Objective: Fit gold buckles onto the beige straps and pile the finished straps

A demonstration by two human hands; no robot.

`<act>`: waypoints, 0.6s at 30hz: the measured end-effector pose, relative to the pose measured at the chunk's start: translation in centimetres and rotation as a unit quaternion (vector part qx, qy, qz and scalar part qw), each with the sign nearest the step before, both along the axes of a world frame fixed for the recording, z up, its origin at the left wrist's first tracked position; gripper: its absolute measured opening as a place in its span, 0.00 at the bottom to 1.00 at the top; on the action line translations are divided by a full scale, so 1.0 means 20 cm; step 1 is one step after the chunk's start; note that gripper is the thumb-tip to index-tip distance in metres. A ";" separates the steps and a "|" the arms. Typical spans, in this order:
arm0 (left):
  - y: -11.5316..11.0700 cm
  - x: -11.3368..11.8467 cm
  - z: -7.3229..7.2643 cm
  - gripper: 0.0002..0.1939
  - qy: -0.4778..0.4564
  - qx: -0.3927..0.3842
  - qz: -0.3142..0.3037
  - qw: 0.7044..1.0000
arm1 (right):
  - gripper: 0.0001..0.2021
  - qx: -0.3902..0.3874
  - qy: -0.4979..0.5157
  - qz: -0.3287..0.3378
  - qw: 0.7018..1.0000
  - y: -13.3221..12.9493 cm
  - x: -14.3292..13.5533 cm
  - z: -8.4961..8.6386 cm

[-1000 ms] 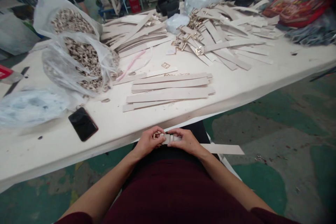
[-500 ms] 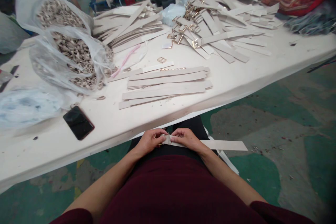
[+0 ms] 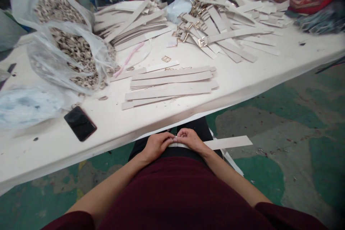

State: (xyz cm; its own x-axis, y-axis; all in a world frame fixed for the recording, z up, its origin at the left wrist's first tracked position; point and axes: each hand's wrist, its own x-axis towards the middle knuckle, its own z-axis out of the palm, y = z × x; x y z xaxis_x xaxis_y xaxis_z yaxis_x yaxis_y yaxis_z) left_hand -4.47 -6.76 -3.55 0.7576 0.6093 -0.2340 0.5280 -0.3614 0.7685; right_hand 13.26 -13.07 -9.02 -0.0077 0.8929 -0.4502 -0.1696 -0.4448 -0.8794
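Strap (image 3: 231, 142) shift: free end swung slightly farther; left hand (image 3: 159, 146) moved right, now against right hand (image 3: 191, 139).
Left hand: pinched closed on strap, fingertips partly hidden.
Right hand: thumb and fingers pinched closed, same strap.
Strap position: over lap, near side of surface (image 3: 113, 125), tail pointing right.
Surface: strap stack (image 3: 169, 87), phone (image 3: 80, 123) left.

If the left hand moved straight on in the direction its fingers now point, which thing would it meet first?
Most likely the right hand, just ahead of the left hand at the strap. Whether their fingertips already touch is unclear.
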 end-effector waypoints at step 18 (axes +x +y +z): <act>0.00 0.00 -0.06 0.11 -0.090 -0.160 0.079 0.980 | 0.21 -0.014 0.058 -0.039 0.997 0.04 -0.04 0.02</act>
State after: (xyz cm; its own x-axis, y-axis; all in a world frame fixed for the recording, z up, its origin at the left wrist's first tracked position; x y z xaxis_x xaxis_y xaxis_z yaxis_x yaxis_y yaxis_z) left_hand -4.47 -6.86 -4.67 0.7070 0.6392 -0.3027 0.4027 -0.0120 0.9152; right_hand 12.40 -12.32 -8.55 0.0081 0.8796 -0.4757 -0.3045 -0.4510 -0.8390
